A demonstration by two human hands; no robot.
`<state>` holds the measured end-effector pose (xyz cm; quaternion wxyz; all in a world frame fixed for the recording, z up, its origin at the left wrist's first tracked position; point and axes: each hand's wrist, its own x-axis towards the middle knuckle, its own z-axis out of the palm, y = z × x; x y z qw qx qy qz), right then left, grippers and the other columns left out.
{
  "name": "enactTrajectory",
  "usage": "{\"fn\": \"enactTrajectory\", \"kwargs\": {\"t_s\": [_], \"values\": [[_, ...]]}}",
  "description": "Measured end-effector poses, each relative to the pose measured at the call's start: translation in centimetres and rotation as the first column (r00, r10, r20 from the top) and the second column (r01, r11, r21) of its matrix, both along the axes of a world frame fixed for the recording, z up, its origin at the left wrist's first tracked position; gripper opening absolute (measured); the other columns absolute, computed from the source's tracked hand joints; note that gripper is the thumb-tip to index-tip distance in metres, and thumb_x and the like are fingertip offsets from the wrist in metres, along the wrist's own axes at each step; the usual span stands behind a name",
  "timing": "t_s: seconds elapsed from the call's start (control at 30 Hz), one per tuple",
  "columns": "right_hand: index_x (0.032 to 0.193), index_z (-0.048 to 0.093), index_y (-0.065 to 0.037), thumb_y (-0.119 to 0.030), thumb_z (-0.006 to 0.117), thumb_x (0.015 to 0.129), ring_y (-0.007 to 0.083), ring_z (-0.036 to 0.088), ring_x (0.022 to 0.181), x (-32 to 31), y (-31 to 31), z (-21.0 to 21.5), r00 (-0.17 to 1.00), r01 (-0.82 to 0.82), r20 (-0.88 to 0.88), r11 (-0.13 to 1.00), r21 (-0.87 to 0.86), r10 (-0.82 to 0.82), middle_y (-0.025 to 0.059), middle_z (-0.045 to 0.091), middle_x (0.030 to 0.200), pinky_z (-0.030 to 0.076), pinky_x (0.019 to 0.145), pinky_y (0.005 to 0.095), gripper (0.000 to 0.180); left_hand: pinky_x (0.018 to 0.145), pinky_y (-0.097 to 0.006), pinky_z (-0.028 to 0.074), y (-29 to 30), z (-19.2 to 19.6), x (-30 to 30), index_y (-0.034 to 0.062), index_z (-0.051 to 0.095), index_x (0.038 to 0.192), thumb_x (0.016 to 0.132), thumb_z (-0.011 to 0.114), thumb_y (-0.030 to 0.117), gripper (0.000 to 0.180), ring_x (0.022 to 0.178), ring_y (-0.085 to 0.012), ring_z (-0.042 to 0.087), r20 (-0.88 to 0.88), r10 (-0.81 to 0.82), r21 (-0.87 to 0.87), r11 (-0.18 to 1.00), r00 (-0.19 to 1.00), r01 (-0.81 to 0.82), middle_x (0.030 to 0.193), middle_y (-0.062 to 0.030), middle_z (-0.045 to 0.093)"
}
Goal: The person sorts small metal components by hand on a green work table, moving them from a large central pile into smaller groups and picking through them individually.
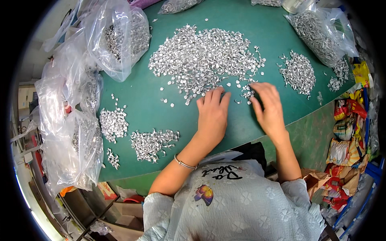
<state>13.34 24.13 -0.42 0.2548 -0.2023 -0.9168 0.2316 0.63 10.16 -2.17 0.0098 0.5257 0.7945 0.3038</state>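
On the green desk we see the main heap of small silver metal pieces, with lesser piles beside it. We judge each piece light, stiff and slippery (best pinched singly at the heap's near edge). The left hand lies flat, fingers together, holding nothing. The right hand touches stray pieces; its grip we cannot tell.

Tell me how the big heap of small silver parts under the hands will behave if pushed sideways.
The big heap would likely spread and scatter, since it lies loose and shallow on the green table. Pieces look light; strays already dot its edges near the right hand.
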Motion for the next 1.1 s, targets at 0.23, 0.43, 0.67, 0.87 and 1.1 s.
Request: {"fn": "enactTrajectory", "kwargs": {"t_s": [0.23, 0.43, 0.67, 0.87, 1.1], "values": [[0.122, 0.059, 0.003, 0.004, 0.063, 0.082, 0.0365, 0.052, 0.126, 0.8, -2.9, 0.4, 0.97, -0.235, 0.037, 0.964, -0.124, 0.241, 0.0176, 0.06, 0.124, 0.041, 0.106, 0.0454, 0.04, 0.089, -0.042, 0.039, -0.9, 0.9, -0.5, 0.0032, 0.061, 0.117, 0.084, 0.063, 0.002, 0.033, 0.109, -0.0288, 0.052, 0.029, 0.009, 0.007, 1.0, 1.0, -0.01, 0.119, -0.0107, 0.056], [0.105, 0.066, -0.001, 0.002, 0.068, 0.079, 0.0331, 0.058, 0.108, 1.3, -1.4, -0.1, 0.994, -0.056, -0.104, 0.993, -0.103, 0.046, 0.0125, 0.064, 0.109, 0.043, 0.092, 0.0418, 0.026, 0.084, -0.039, 0.041, 0.1, 0.7, 1.8, 0.0027, 0.06, 0.117, 0.083, 0.068, 0.006, 0.035, 0.106, -0.029, 0.053, 0.09, -0.142, -0.002, 0.99, 0.986, 0.143, 0.114, -0.011, 0.055], [0.105, 0.067, -0.004, -0.007, 0.071, 0.079, 0.0292, 0.054, 0.102, 0.1, -1.4, 0.1, 0.999, 0.045, -0.007, 0.995, 0.092, -0.044, 0.0071, 0.061, 0.109, 0.038, 0.089, 0.0416, 0.027, 0.084, -0.04, 0.045, -1.7, 0.9, 1.3, 0.0015, 0.061, 0.112, 0.081, 0.069, 0.001, 0.032, 0.097, -0.0325, 0.055, 0.262, -0.011, 0.103, 0.995, 0.965, -0.016, 0.111, -0.013, 0.054], [0.103, 0.066, -0.003, -0.011, 0.07, 0.08, 0.0249, 0.052, 0.1, -1.2, -3.2, -0.7, 0.993, -0.001, 0.119, 0.985, 0.171, -0.02, 0.0046, 0.058, 0.104, 0.036, 0.086, 0.041, 0.025, 0.083, -0.041, 0.046, -1.5, 0.3, 0.6, 0.0021, 0.057, 0.121, 0.081, 0.069, 0.001, 0.042, 0.095, -0.0321, 0.056, 0.252, -0.085, -0.014, 0.996, 0.964, 0.092, 0.108, -0.0149, 0.055], [0.108, 0.066, -0.004, -0.005, 0.069, 0.079, 0.0252, 0.052, 0.091, 0.3, -4.8, -0.4, 0.993, -0.112, 0.047, 0.994, -0.001, 0.112, 0.0066, 0.058, 0.103, 0.037, 0.082, 0.0385, 0.029, 0.085, -0.041, 0.047, -3.4, 1.6, 1.0, 0.0004, 0.059, 0.117, 0.08, 0.067, -0.005, 0.038, 0.096, -0.0333, 0.056, 0.472, -0.067, 0.068, 0.997, 0.879, 0.039, 0.11, -0.0164, 0.055]]}}
